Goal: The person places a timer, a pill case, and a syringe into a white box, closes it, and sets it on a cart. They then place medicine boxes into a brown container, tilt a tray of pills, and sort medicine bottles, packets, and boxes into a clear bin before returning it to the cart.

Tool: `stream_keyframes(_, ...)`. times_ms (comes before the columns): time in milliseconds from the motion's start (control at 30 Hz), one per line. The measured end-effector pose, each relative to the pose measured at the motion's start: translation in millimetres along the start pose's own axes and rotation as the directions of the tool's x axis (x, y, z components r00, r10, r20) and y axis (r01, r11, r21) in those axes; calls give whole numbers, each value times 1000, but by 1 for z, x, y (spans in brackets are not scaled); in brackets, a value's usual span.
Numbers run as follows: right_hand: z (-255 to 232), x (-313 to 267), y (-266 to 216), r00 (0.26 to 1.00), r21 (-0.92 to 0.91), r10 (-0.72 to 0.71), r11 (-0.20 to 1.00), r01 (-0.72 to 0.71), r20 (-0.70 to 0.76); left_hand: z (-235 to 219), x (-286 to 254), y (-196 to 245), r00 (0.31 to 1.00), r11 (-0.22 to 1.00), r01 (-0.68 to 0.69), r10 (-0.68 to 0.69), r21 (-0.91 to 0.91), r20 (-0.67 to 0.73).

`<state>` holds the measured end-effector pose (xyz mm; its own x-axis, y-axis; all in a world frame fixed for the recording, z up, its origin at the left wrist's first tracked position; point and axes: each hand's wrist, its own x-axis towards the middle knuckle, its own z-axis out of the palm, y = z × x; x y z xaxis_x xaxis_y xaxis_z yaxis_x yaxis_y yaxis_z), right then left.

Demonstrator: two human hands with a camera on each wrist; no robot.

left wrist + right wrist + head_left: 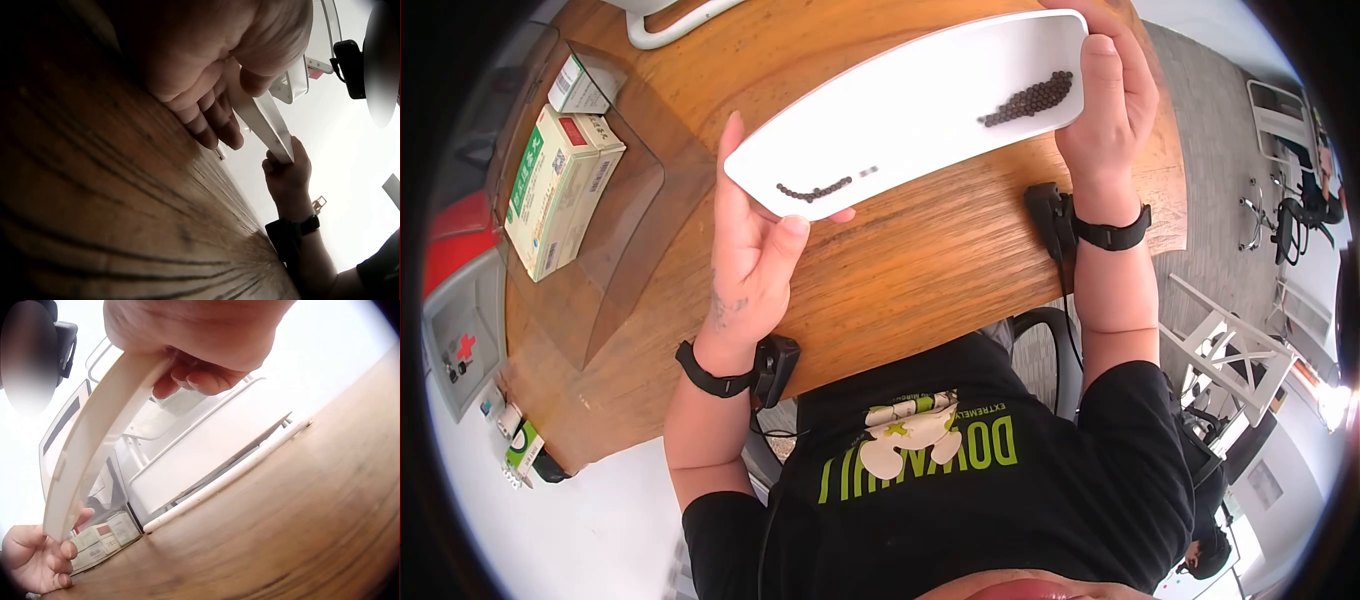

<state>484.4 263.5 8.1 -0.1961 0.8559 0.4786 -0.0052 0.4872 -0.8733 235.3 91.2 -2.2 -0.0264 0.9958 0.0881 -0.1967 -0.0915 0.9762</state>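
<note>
Both hands hold a white, boat-shaped tray (910,110) in the air above the wooden table, its right end farther from the body. My left hand (755,250) grips the left end, thumb at the near rim and fingers behind and underneath. The right hand (1112,115) grips the other end, its thumb along the end wall. Small dark round beads (1035,100) lie clustered toward the right end, and a thin curved row of beads (812,192) lies at the left end. In the left wrist view the tray (265,122) spans between the hands; the right wrist view shows its side (94,437).
On the wooden table (880,270), medicine boxes (560,190) stand at the left beside a transparent brown sheet (635,170). A white frame (685,25) is at the far edge. A grey bin (465,330) stands beyond the table's left side. The right wrist view shows a white rack (206,444).
</note>
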Motion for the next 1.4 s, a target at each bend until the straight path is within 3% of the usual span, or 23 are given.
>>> stream_keyframes(67, 4, 1, -2, 997, -68, -68, 996, 66, -40, 0, 0, 0, 1000, 1000, -1, 1, 4, 2)
stream_keyframes(267, -2, 0, -9, 1000, -106, -11, 994, 12, 10, 0, 0, 1, 1000, 1000, 12, -11, 12, -5)
stream_keyframes(733, 2, -2, -16, 1000, -90, 5, 996, -8, -29, 3, -1, 5, 997, 997, 75, -75, -31, -23)
stream_keyframes(833, 1, 0, -22, 998, -130, 45, 990, -50, -39, -6, -1, 2, 995, 996, 84, -83, -10, 57)
stream_keyframes(1067, 2, -10, -26, 999, -171, 35, 984, -41, -41, -9, -1, 0, 993, 992, 110, -107, -59, 47)
stream_keyframes(1133, 5, -12, -22, 996, 10, 55, 998, -54, -68, -2, -1, 4, 996, 994, 92, -92, -61, -1)
stream_keyframes(1200, 6, -14, -16, 995, 56, 64, 997, -60, -81, -2, 0, 5, 996, 994, 92, -92, -63, 0)
stream_keyframes(1300, 6, -13, -20, 994, -36, 98, 994, -100, -55, -4, 0, 5, 994, 992, 107, -107, -63, 9)
stream_keyframes(1400, 7, -6, -42, 981, 9, 196, 981, -196, -14, -8, -1, 4, 990, 987, 140, -138, -78, 35)
